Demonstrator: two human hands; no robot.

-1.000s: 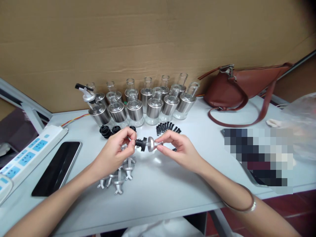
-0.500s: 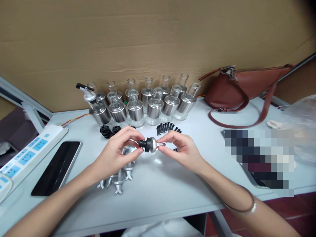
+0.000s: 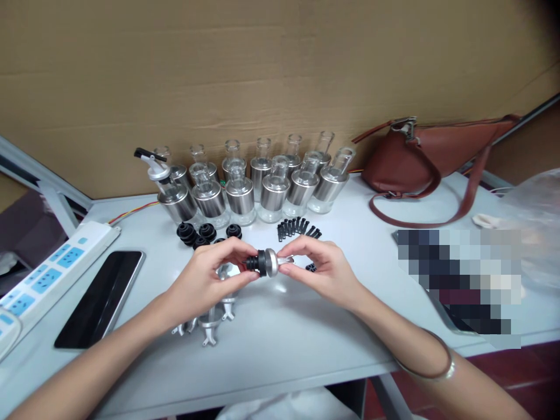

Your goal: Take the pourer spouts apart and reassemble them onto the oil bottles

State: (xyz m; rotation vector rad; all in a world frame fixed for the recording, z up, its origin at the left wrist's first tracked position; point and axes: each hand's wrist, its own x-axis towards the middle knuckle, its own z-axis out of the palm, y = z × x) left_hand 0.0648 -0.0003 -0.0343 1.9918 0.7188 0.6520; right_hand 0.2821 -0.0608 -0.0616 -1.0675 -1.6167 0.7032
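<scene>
Between my hands, above the table, a metal pourer spout (image 3: 272, 263) lies sideways with a black ribbed stopper (image 3: 254, 263) at its left end. My left hand (image 3: 214, 268) is closed on the stopper, thumb below and fingers above. My right hand (image 3: 317, 268) pinches the spout's narrow forked tip. Several black stoppers (image 3: 187, 233) stand behind my left hand. Silver spouts (image 3: 210, 326) lie in front of it, some hidden by the hand. Small black levers (image 3: 291, 226) lie in a row beyond my right hand.
Glass bottles with steel sleeves (image 3: 240, 201) stand in two rows along the cardboard wall; one bears a pourer (image 3: 156, 169). To the left are a phone (image 3: 98, 300) and a power strip (image 3: 56, 262). A brown handbag (image 3: 398, 157) and a blurred-out object (image 3: 455, 274) occupy the right.
The stopper and spout now sit closer together, with less of the black part showing between them. My left hand has moved slightly right and down, uncovering more stoppers behind it.
</scene>
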